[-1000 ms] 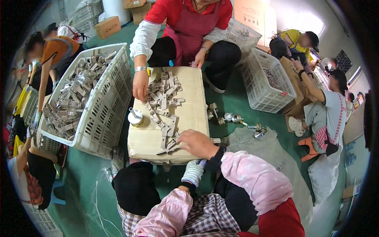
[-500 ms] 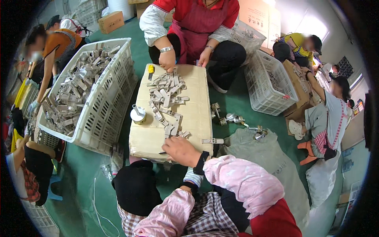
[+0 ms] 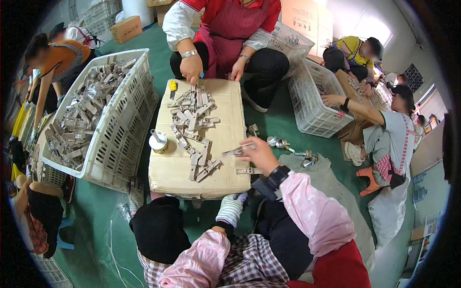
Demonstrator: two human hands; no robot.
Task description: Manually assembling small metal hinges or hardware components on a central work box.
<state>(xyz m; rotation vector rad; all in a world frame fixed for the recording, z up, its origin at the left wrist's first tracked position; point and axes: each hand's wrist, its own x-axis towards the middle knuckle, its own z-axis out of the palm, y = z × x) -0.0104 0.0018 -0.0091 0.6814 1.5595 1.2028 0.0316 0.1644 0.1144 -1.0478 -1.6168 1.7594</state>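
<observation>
A flat cardboard box (image 3: 225,120) lies on the green floor with a pile of grey metal brackets (image 3: 192,129) spread over it. My right hand (image 3: 260,154), in a pink sleeve with a black watch, hovers over the box's right edge and grips one metal bracket (image 3: 234,151). Another bracket (image 3: 248,170) lies on the box just below it. My left hand (image 3: 231,208) wears a striped glove and sits low against the box's near edge; its fingers are hidden. Across the box, a person in a red apron has a hand (image 3: 191,74) on the pile's far end.
A large white basket (image 3: 122,129) full of metal pieces stands left of the box. A second white basket (image 3: 307,108) stands to the right, where another person reaches in. A small metal can (image 3: 157,141) and a yellow object (image 3: 173,86) sit on the box. Shiny fittings (image 3: 278,142) lie on the floor.
My right hand rose from the brackets near the box's front and now holds one at the right edge. The person opposite shifted a hand to the pile's far end.
</observation>
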